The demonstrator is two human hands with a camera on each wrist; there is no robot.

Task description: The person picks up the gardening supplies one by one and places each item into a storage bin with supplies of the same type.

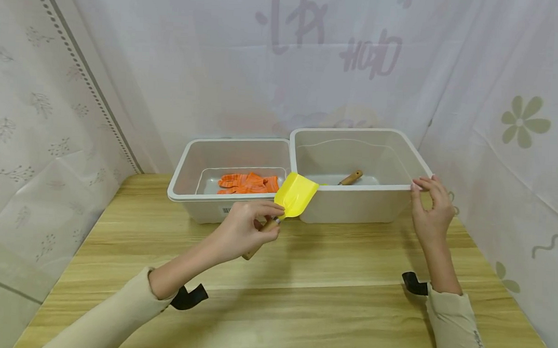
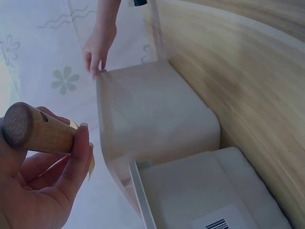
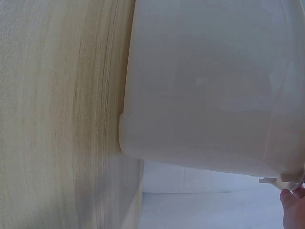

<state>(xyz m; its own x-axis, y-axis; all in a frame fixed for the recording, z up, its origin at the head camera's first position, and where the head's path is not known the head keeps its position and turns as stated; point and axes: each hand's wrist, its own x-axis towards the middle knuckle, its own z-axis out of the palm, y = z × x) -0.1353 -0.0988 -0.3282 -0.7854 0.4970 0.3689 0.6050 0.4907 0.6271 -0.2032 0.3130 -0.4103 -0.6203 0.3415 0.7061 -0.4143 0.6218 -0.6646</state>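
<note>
A small hand shovel with a yellow blade point(image 1: 297, 195) and a wooden handle point(image 2: 50, 136) is held in my left hand point(image 1: 251, 224), which pinches the handle close to the blade. The blade tilts up and overlaps the facing ends of two bins in the head view. My right hand point(image 1: 433, 206) grips the front right corner of the right white bin point(image 1: 352, 204), thumb and fingers at its rim. Inside that bin lies another wooden-handled tool point(image 1: 351, 178), its far end hidden by the front wall. Orange gloves point(image 1: 248, 183) lie in the left bin point(image 1: 207, 208).
Both bins stand side by side at the back of the wooden table point(image 1: 273, 308). A patterned cloth point(image 1: 209, 62) hangs behind them and along both sides. A black strap end point(image 1: 189, 298) sticks out beside each cuff. The left bin's front bears a barcode label point(image 2: 217, 223).
</note>
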